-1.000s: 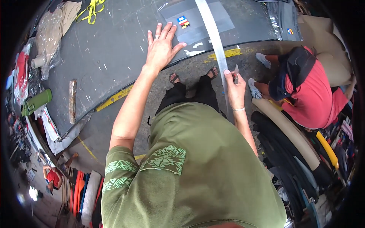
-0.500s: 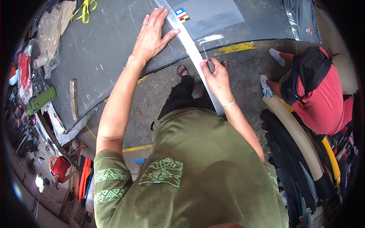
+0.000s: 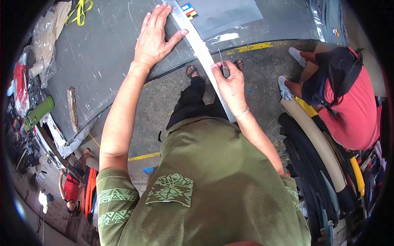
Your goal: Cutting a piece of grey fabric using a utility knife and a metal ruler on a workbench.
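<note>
- The person's green shirt is nearest, with a patterned pocket on its front.
- Just beyond it is the near end of a long metal ruler, which sticks out past the edge of the surface toward the person's waist.
- The right hand is beside the ruler, off the surface and over the floor. It grips a small knife, blade pointing away from the body, and its thumb reaches the ruler's right edge.
- The left hand lies palm down with fingers spread, gripping nothing. It is on the ruler's left side, its thumb tip and leading fingertips at that edge; whether they press on the metal, I cannot tell.
- The ruler therefore runs slantwise between the two hands, its far part on the surface.
- Right of the ruler is a smooth grey sheet, with a small coloured patch just beside the metal.
- Farther left on the surface are a wooden stick and a yellow strap.
- Off to the right, a co-worker in a pink shirt bends near a tan roll.
- At far left, another person wears a red top.
</note>
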The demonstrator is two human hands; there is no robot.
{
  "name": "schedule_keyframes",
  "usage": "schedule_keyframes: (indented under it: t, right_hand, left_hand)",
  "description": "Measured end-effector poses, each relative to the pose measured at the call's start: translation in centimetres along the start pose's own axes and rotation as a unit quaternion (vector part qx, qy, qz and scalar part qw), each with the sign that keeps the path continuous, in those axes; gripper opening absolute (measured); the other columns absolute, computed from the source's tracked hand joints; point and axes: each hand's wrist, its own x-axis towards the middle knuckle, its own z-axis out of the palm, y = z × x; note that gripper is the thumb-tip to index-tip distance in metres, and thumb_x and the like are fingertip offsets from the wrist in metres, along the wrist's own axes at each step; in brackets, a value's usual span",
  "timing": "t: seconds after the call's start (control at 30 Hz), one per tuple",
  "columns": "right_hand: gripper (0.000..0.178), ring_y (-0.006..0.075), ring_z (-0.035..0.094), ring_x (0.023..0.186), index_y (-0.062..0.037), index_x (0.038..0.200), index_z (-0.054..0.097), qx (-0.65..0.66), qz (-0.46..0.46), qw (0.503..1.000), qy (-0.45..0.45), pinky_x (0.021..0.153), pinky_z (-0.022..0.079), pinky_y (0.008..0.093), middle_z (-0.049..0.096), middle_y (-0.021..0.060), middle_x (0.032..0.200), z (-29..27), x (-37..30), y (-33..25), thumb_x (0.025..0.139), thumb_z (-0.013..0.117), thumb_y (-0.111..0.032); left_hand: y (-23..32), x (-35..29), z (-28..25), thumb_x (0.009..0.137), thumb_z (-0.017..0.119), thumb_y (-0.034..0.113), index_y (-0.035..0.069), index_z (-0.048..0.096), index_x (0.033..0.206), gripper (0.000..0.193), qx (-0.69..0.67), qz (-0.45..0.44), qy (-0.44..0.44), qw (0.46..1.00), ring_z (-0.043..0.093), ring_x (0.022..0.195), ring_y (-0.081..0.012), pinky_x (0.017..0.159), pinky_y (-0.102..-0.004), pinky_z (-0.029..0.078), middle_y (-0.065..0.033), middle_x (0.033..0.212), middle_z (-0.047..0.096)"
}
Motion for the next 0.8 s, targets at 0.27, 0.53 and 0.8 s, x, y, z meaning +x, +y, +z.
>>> schedule_keyframes:
  t: [0.27, 0.53, 0.8]
  right_hand:
    - [0.028, 0.0077, 0.057, 0.071, 0.0007, 0.096, 0.071, -0.021, -0.002, 1.0, -0.003, 0.068, 0.049, 0.0286, 0.066, 0.0033, 0.073, 0.5, 0.9, 0.4, 0.097, 0.073, -0.027]
    - [0.025, 0.0137, 0.064, 0.065, 0.0009, 0.095, 0.073, 0.045, 0.005, 0.999, 0.002, 0.065, 0.051, 0.0315, 0.071, 0.0113, 0.072, 0.9, 1.9, -0.4, 0.093, 0.074, -0.024]
    - [0.025, 0.005, 0.056, 0.067, 0.0012, 0.091, 0.073, 0.096, 0.005, 0.995, -0.01, 0.064, 0.048, 0.0275, 0.067, 0.0033, 0.069, 1.3, 2.6, 0.1, 0.091, 0.076, -0.024]
  left_hand:
    - [-0.1, -0.1, 0.0, 0.086, 0.076, 0.047, -0.002, 0.041, 0.151, 0.088, 0.006, -0.009, -0.014, 1.0, 0.037, 0.148, -0.0414, 0.125, -0.0526, 0.024, -0.0267, 0.154, 0.043]
    - [0.0, 0.1, -0.1, 0.08, 0.08, 0.051, -0.002, 0.042, 0.151, 0.096, 0.01, -0.016, -0.017, 1.0, 0.037, 0.147, -0.0424, 0.126, -0.0522, 0.024, -0.0277, 0.154, 0.041]
    - [-0.1, 0.2, -0.2, 0.075, 0.084, 0.053, -0.002, 0.041, 0.151, 0.103, 0.018, -0.009, -0.015, 1.0, 0.038, 0.147, -0.0419, 0.125, -0.0526, 0.025, -0.0271, 0.154, 0.042]
